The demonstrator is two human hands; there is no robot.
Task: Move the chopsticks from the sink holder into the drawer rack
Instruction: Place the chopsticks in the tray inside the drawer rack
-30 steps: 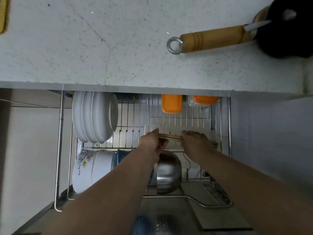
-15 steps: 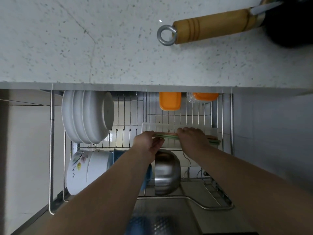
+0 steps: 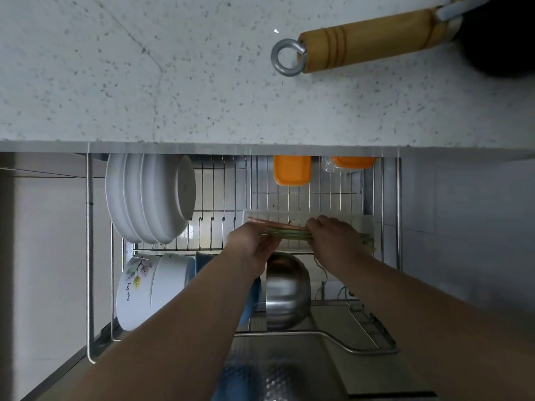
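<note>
A bundle of pink and green chopsticks (image 3: 289, 231) lies sideways in a clear plastic tray (image 3: 359, 221) inside the pulled-out wire drawer rack (image 3: 398, 215). My left hand (image 3: 250, 241) pinches the bundle's left end. My right hand (image 3: 333, 235) grips it near the middle and right, covering part of it. The right tips stick out past my right hand at the tray's right end. The sink holder is out of view.
White plates (image 3: 150, 198) stand at the rack's left, floral white bowls (image 3: 144, 287) and a steel bowl (image 3: 286, 293) in front. Orange-lidded containers (image 3: 292, 170) sit at the back. A wooden pan handle (image 3: 367, 40) lies on the speckled countertop (image 3: 144, 82) above the drawer.
Both hands have lowered the chopstick bundle slightly into the clear tray. The camera has shifted so the countertop fills more of the view.
</note>
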